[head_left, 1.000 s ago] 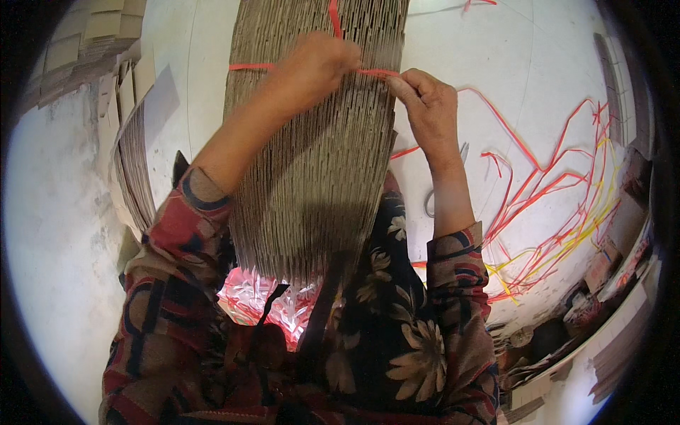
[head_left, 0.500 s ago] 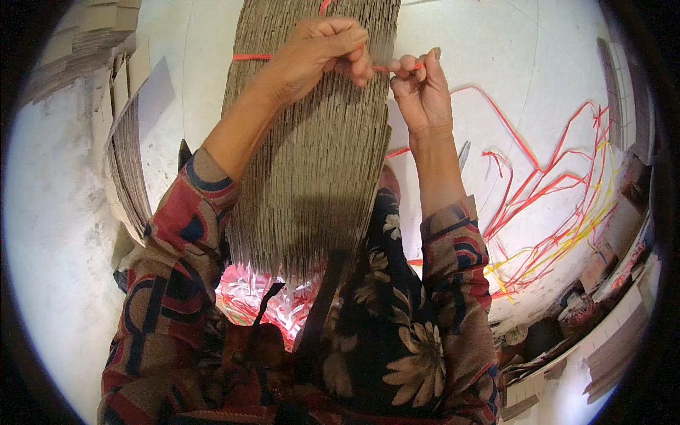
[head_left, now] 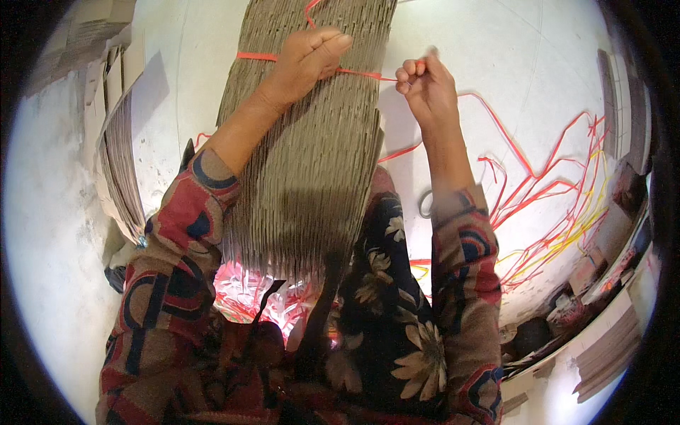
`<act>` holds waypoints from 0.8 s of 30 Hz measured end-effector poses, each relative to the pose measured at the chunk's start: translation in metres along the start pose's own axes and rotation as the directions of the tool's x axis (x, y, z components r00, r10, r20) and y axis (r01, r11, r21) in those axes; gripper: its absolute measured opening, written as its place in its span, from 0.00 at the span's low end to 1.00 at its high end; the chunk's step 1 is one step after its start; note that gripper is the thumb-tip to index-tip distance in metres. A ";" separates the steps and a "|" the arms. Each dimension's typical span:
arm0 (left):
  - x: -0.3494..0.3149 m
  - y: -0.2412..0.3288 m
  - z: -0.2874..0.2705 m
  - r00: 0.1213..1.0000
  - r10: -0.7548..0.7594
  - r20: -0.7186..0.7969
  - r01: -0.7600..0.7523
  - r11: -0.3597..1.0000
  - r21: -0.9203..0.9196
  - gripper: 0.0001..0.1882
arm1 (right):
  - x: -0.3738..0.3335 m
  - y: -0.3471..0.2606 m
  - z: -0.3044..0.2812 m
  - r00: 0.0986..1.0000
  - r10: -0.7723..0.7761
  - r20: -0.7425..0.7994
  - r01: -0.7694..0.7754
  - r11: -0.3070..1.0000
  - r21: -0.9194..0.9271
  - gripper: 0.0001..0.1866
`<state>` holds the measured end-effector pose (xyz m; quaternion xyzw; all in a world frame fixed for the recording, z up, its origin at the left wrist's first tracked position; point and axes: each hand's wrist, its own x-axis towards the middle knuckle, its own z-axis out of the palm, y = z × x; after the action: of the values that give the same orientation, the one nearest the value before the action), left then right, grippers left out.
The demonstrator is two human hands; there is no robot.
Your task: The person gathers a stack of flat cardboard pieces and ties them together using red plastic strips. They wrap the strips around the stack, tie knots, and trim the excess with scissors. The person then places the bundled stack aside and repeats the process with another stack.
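A long stack of corrugated cardboard sheets (head_left: 304,149), edges up, stretches away in front of me. Around its far part runs a red plastic strap (head_left: 256,56). My left hand (head_left: 306,62) is closed on that strap over the top of the stack, its fingertips partly hidden. Past the stack's right edge, my right hand (head_left: 427,83) pinches the strap's other stretch, which is drawn straight between the two hands. A loose piece of red strap also lies on the stack beyond my left hand.
Loose red and yellow straps (head_left: 542,185) are strewn over the pale floor at right. More cardboard stacks stand at left (head_left: 122,152) and along the right rim. A dark ring-shaped handle (head_left: 425,204) shows beside my right forearm. Red and white strap scraps (head_left: 248,294) lie below the stack.
My hands have moved apart, the left one to the left and the right one rightward and slightly nearer. A longer length of red strap now shows between them.
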<state>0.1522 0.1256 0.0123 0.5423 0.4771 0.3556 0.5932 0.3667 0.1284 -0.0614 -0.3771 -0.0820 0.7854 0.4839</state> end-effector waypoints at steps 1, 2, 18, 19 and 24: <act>0.001 -0.001 -0.001 1.000 0.016 -0.018 -0.016 1.000 0.004 0.17 | -0.011 0.002 -0.004 1.000 -0.010 0.000 0.010 0.998 0.069 0.16; -0.001 -0.002 -0.003 1.000 -0.001 -0.018 0.001 1.000 -0.015 0.18 | -0.027 0.009 -0.008 0.995 0.003 -0.101 0.012 0.989 0.146 0.14; 0.002 -0.005 -0.002 0.999 0.022 -0.024 -0.022 0.999 -0.026 0.17 | -0.039 0.005 0.030 0.913 -0.383 0.139 0.293 0.380 -0.878 0.15; 0.002 -0.004 -0.002 0.999 0.035 -0.015 -0.036 0.999 -0.026 0.17 | -0.035 0.006 0.027 0.862 -0.461 0.212 0.406 0.377 -0.832 0.14; -0.001 -0.004 -0.006 0.999 -0.051 -0.019 0.048 0.993 -0.110 0.17 | -0.035 0.012 0.042 0.979 -0.076 0.188 0.076 0.997 0.004 0.17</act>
<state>0.1456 0.1256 0.0092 0.4932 0.4766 0.3722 0.6253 0.3386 0.1040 -0.0196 -0.2986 -0.1429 0.7984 0.5030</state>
